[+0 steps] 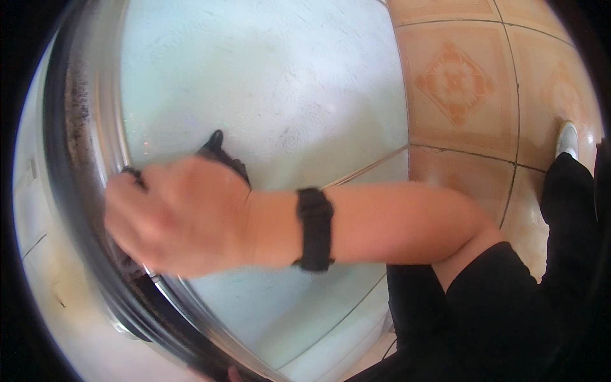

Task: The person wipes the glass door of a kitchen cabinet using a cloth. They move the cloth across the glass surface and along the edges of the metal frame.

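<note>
My right hand [186, 219] reaches in from the right with its back towards me, its fingers curled at the metal-trimmed edge [107, 90] of a pale, glossy panel [305, 95]. The fist is closed around a black object [224, 155] whose tapered end sticks out past the upper side of the hand. Most of that object is hidden, and motion blurs the fingers. A black band [315, 229] circles the wrist. Of my left hand [234, 374], only what looks like a fingertip shows at the bottom edge, near the dark frame.
Beside the panel trim runs a dark, stained strip [79, 110] with a black curved edge. Pale tiles [38, 286] lie beyond it. Patterned orange floor tiles [456, 83] are on the right, near a white shoe [568, 138] and black-clothed legs [568, 200].
</note>
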A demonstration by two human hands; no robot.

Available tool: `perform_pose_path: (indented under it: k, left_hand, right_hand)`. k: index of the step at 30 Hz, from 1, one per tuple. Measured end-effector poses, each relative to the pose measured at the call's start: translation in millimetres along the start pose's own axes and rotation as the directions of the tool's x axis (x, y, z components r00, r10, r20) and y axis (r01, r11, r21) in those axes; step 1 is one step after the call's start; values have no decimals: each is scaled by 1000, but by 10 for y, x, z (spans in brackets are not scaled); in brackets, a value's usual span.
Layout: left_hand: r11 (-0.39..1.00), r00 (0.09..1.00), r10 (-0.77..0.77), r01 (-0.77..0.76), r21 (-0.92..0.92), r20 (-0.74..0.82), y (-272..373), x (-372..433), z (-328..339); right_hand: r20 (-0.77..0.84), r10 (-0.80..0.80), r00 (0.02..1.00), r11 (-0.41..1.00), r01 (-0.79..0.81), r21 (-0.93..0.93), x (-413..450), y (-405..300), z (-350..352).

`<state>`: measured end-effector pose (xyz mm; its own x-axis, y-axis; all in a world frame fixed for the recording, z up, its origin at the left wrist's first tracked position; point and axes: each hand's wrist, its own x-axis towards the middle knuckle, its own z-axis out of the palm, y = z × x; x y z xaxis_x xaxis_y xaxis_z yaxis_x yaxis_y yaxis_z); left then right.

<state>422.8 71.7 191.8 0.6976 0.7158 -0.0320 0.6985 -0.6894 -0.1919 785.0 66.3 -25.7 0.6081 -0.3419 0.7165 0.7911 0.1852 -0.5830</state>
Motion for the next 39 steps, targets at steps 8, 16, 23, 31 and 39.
perform_pose_path:
  k: [8,16,23,31,39]
  left_hand:
    - [945,941,327,-326,27,-83,-146,38,114]
    - [906,903,413,-393,158,-118,-188,32,105]
    - [891,893,434,-405,207,-117,-196,-7,129]
    - [878,892,435,-390,276,-125,-46,103,90]
    - [826,850,510,-442,349,-131,30,176,79]
  right_hand:
    - [-13,244,970,960,-243,-139,889,1066,-261]
    - [92,-56,994,991,44,123,-284,-319,-129]
    - [421,56,905,998,-55,-15,319,34,-318]
    - [457,419,784,905,-325,-274,1162,114,-378]
    - [185,225,957,973,-211,-92,457,-73,-98]
